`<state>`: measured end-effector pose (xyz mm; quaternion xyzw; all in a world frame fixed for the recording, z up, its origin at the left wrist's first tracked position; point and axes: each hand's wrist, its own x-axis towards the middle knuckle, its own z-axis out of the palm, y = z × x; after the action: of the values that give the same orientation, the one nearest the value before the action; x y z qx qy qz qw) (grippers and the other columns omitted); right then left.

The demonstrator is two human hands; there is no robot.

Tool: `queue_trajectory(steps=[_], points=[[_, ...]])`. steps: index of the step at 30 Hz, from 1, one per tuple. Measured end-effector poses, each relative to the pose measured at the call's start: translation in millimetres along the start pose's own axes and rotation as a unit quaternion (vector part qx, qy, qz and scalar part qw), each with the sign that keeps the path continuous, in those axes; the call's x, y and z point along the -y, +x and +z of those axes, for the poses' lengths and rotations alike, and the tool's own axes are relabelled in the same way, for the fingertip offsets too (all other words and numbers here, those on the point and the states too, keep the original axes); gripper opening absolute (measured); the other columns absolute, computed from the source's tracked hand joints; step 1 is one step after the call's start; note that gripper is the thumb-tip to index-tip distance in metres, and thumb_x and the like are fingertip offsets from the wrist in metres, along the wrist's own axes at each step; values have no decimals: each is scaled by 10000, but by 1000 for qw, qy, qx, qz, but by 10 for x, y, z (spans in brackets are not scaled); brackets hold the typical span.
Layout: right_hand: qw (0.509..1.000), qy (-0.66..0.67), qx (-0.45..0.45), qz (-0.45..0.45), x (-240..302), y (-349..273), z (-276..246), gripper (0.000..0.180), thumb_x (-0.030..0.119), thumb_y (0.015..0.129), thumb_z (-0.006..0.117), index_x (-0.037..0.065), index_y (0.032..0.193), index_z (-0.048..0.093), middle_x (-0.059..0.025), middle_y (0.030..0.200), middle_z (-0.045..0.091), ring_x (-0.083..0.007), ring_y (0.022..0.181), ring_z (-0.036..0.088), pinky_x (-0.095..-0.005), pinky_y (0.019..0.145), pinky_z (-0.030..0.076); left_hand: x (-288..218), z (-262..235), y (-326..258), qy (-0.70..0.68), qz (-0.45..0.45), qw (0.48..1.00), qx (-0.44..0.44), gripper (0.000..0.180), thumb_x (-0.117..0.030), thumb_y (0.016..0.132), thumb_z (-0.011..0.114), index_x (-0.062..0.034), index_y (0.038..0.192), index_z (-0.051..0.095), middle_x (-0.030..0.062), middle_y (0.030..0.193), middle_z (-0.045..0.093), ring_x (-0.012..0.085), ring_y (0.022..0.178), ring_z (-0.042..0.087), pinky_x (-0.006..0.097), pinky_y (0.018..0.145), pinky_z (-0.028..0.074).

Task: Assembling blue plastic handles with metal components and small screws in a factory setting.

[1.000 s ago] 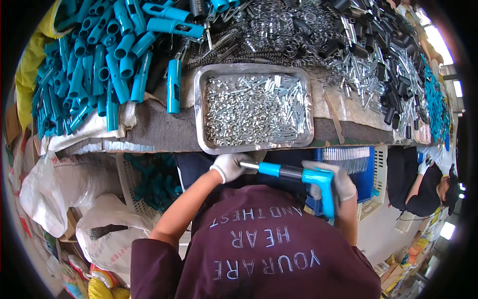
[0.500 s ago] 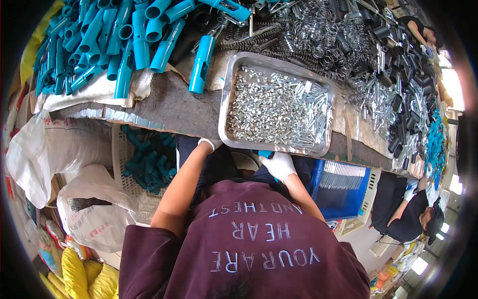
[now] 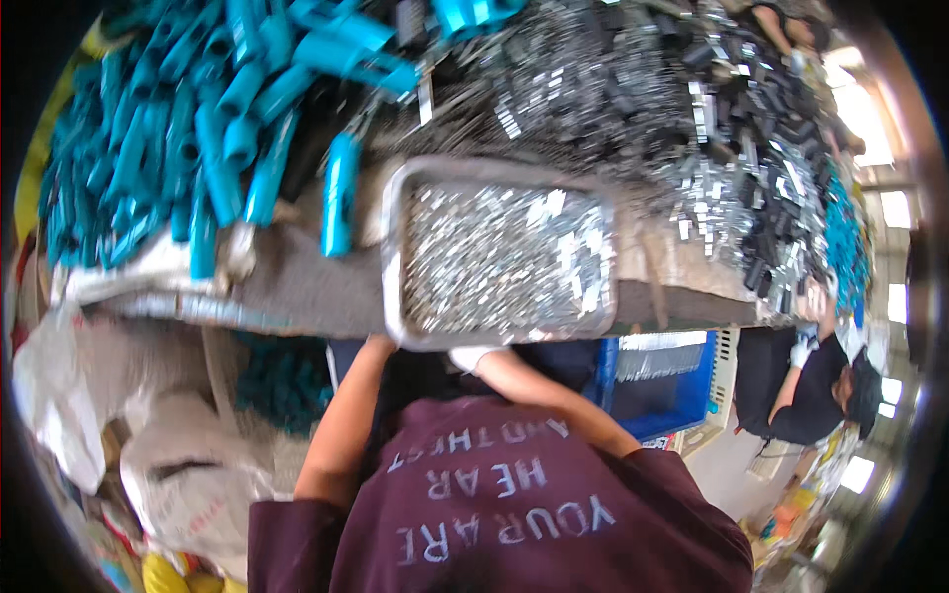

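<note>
The picture is smeared by motion. A shallow metal tray [image 3: 395,252] full of small silvery pins and short metal pieces sits at the table's near edge. My left forearm [image 3: 341,425] reaches up to that edge, where the tray and tabletop hide the left hand's fingers. In a white glove, my right hand [image 3: 476,358] is just below the tray's near rim. Its fingers run out of sight under the edge, so whatever it may hold is hidden. Left of the tray, a single teal tube [image 3: 339,198] lies apart from a large heap of teal tubes [image 3: 217,148].
Dark springs [image 3: 554,89] and black and silvery parts [image 3: 781,188] cover the table's far and right side. Below the edge are a blue crate [image 3: 643,395] with metal rods, teal parts [image 3: 282,385] and white sacks [image 3: 198,484]. A co-worker [image 3: 811,395] is at the right.
The view has shifted, so the table and tray appear lower and further left. My right hand has moved leftward, toward the left one. The teal piece by it no longer shows.
</note>
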<state>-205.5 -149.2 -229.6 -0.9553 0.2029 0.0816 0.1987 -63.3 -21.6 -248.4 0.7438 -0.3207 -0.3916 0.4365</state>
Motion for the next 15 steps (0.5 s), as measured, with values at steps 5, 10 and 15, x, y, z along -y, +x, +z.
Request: queue_trajectory(steps=[5, 10, 15], points=[[982, 132, 127, 42, -539, 14, -596, 577, 459, 997, 340, 155, 1478, 433, -155, 1542, 388, -303, 1417, 374, -424, 1163, 303, -1007, -25, -328, 138, 18, 971, 196, 626, -499, 957, 472, -195, 1499, 400, 120, 1551, 383, 326, 1417, 346, 414, 1189, 249], [938, 26, 345, 18, -252, -178, -1026, 591, 474, 971, 400, 124, 1439, 484, -150, 1508, 438, -314, 1394, 397, -441, 1183, 271, -888, 890, -147, 169, 325, 924, 109, 570, -466, 828, 689, -15, 1174, 649, 192, 1059, 706, 361, 954, 667, 433, 901, 516], [941, 125, 308, 65, -245, -321, -4, 661, 535, 927, 431, 132, 1450, 468, -146, 1525, 413, -333, 1420, 346, -465, 1194, 243, -867, 743, -80, 176, 331, 912, 163, 553, -464, 824, 689, -17, 1147, 657, 190, 1039, 708, 360, 939, 669, 432, 888, 519]])
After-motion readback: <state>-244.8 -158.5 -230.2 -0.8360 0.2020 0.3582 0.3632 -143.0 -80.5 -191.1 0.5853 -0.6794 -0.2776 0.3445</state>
